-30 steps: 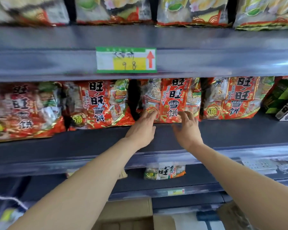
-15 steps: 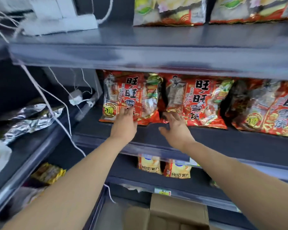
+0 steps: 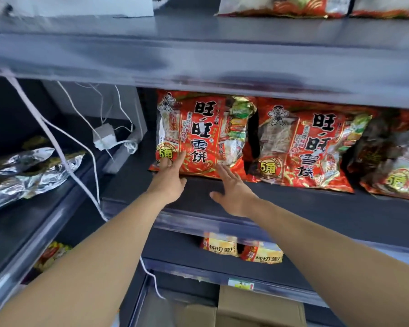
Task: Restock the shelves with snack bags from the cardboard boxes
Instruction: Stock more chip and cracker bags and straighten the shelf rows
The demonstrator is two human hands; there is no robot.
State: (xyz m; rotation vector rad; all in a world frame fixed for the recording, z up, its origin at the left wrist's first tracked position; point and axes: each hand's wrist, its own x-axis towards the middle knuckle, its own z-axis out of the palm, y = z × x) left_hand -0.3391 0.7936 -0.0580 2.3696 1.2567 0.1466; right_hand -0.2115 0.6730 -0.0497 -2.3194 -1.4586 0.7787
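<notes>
— Where is the red crinkly plastic snack bag [image 3: 198,135]?
— It is propped at the left end of the dark grey metal shelf [image 3: 293,208]. The left hand [image 3: 169,179] and right hand [image 3: 232,190] touch its lower edge with straight fingers, gripping nothing.
— What changed?
— A second ago both hands were squaring a bag further right. The straightening has probably reached the end of the row.
</notes>
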